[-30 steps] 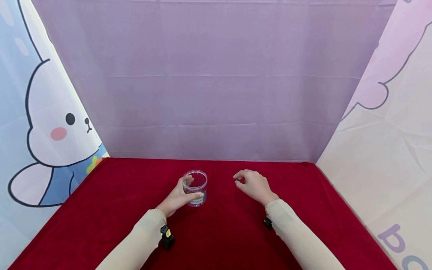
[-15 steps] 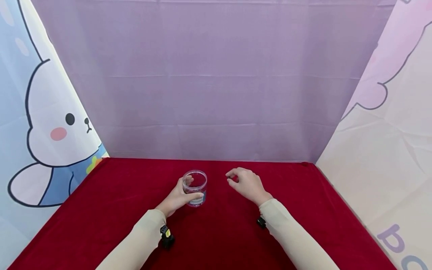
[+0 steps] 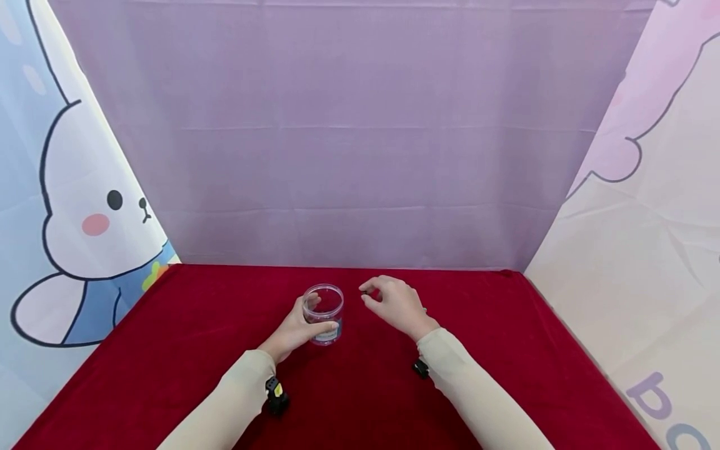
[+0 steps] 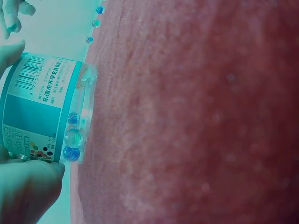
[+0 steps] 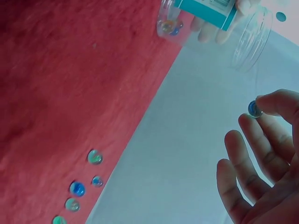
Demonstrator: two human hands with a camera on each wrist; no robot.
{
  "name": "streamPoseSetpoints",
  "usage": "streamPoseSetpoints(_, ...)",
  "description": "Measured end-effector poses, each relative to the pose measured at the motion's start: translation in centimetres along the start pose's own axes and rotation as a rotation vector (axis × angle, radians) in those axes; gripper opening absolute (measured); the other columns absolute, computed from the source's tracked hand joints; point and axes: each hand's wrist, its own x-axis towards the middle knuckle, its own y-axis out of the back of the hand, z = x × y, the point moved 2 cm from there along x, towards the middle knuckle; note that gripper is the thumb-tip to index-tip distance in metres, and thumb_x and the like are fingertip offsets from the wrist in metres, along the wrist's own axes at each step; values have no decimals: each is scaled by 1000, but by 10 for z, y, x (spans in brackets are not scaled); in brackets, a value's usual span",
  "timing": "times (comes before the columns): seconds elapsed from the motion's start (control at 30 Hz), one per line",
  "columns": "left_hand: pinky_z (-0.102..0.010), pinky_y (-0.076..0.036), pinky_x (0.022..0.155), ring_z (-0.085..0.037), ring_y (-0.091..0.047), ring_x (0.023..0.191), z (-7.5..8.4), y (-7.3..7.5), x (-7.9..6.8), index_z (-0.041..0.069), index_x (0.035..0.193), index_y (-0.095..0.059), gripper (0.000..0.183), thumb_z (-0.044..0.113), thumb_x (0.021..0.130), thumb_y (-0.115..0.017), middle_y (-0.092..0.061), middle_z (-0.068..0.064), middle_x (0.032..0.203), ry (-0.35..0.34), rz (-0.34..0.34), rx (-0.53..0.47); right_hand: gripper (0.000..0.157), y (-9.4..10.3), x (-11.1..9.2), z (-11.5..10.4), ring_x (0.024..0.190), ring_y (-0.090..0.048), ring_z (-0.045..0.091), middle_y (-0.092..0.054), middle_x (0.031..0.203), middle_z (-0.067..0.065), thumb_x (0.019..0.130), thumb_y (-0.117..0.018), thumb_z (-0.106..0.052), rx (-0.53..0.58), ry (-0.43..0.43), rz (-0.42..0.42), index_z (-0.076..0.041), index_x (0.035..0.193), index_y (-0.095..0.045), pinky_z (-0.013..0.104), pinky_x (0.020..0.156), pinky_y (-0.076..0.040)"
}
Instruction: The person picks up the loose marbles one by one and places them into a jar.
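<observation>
My left hand (image 3: 294,327) grips a clear plastic jar (image 3: 332,317), fingers and thumb round its side. The jar stands upright, its top uncovered. A blue-and-white label (image 4: 35,112) with a barcode wraps it, and several glass marbles (image 4: 73,138) lie at its bottom. Just right of the jar's rim, my right hand (image 3: 400,307) pinches one dark bluish glass marble (image 5: 254,109) between thumb and fingertip, the other fingers loosely spread. The marble is apart from the jar, in the air near its mouth.
Several loose glass marbles, among them a blue one (image 5: 77,188) and a green one (image 5: 95,157), lie on the red cloth (image 3: 360,400). A lilac curtain (image 3: 360,156) closes off the back; printed panels (image 3: 84,187) stand at both sides.
My right hand has moved left and slightly away from me, bringing the pinched marble closer to the jar. The left hand and jar have stayed nearly still.
</observation>
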Motion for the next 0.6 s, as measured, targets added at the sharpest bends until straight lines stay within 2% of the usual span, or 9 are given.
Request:
streamPoseSetpoints(0.3, -56, -36, 109, -32, -33, 140, 0, 0, 0, 14, 150, -24, 97, 35, 79, -87, -33, -10, 156, 12, -3, -8, 24, -7, 7, -15, 86, -66, 12, -69, 106, -8, 93, -73, -30, 11, 43, -10, -21, 116, -73, 26, 71, -54)
streamPoseSetpoints(0.6, -57, -35, 110, -33, -32, 142, 0, 0, 1, 13, 150, -24, 93, 30, 82, -85, -33, -12, 157, 9, -7, -18, 23, -12, 10, -26, 81, -61, 7, -70, 103, -7, 92, -75, -26, 27, 75, 16, -20, 114, -74, 24, 65, -53)
